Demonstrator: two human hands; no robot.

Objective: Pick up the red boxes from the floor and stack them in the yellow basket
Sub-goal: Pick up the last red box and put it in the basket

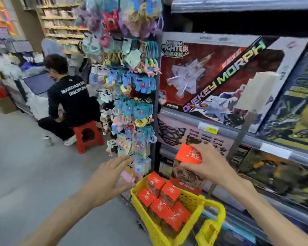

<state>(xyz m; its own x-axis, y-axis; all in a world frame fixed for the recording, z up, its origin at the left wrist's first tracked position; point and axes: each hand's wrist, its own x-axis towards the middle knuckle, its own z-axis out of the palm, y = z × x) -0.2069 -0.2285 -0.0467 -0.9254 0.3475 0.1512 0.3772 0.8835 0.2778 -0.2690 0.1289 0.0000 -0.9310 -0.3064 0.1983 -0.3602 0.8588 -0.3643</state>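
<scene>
A yellow plastic basket (pixel 196 206) stands on the floor at the foot of the shelves, low and centre-right. Several red boxes (pixel 164 201) stand upright inside it, packed side by side. My right hand (pixel 209 165) is shut on another tall red box (pixel 187 172), gripping it near its red top and holding it upright just above the basket's far rim. My left hand (pixel 108 178) hovers left of the basket with fingers spread and nothing in it.
A rack of hanging keychains and small toys (pixel 130 89) rises just left of the basket. Shelves with large toy boxes (pixel 220 80) fill the right. A person sits on a red stool (pixel 88 135) at the left, beyond grey floor (pixel 30 171).
</scene>
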